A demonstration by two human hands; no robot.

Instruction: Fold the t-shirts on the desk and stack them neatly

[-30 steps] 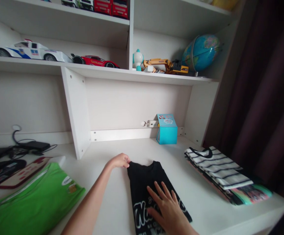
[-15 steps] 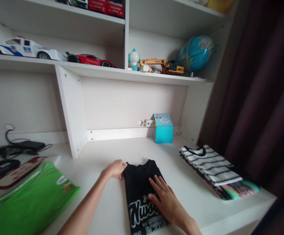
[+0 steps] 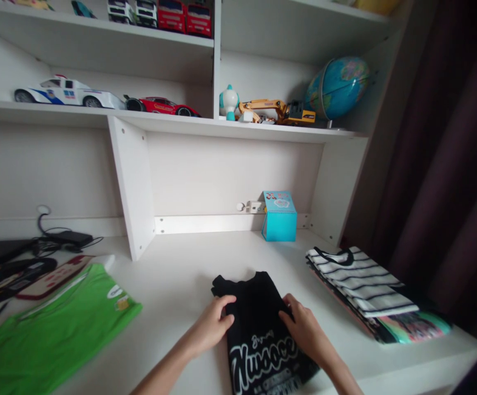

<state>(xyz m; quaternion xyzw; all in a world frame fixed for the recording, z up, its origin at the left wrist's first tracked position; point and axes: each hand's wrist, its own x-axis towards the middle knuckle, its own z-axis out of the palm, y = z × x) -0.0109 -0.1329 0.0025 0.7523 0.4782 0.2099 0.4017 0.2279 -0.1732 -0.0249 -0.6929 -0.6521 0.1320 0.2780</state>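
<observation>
A folded black T-shirt point(image 3: 255, 312) with white lettering lies on the white desk point(image 3: 181, 296), its neckline pointing away from me. My left hand point(image 3: 213, 325) holds its left edge, thumb on top and some fingertips out of sight at the fabric. On the opposite side, my right hand point(image 3: 304, 329) grips the right edge in the same way, with several fingers partly hidden. Left of my arms lies a green T-shirt point(image 3: 66, 329), spread with a small printed patch. To the right is a stack of folded clothes topped by a striped shirt point(image 3: 362, 282).
A blue desk calendar point(image 3: 279, 225) stands at the back near a wall socket point(image 3: 256, 207). Cables and a black adapter point(image 3: 72, 237) lie at the back left. Shelves above carry toy cars point(image 3: 69, 93), a toy excavator point(image 3: 279, 109) and a globe point(image 3: 339, 88). A dark curtain point(image 3: 439, 164) hangs at right.
My right hand has gone from lying flat on the black T-shirt to gripping its right edge. My left hand has slid from the shoulder corner down the left edge. The view has shifted slightly left.
</observation>
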